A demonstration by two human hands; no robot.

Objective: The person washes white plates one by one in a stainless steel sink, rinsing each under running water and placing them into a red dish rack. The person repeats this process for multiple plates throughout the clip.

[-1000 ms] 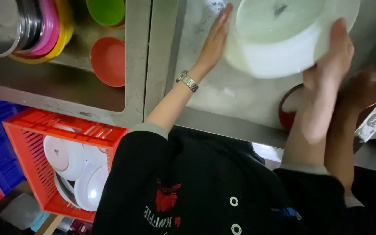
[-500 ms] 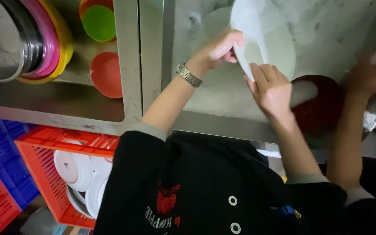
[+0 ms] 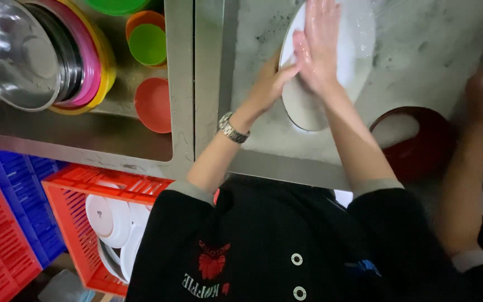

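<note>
Dishwashing kitchen: steel sinks (image 3: 208, 84), dish crates (image 3: 79, 223)

Single view, head-worn camera, looking steeply down over wearer's chest. Close range: dark jacket (image 3: 264, 246) fills lower frame at 6 o'clock. Steel sink basin (image 3: 420, 56) at 12 to 2 o'clock, left hand (image 3: 269, 84) and right hand (image 3: 317, 45) meeting on white plate (image 3: 359, 50) near top edge. Second basin (image 3: 85, 134) at 10 o'clock. Red crate (image 3: 79, 223) on floor level at 8 o'clock. No second view shares scene.
</note>
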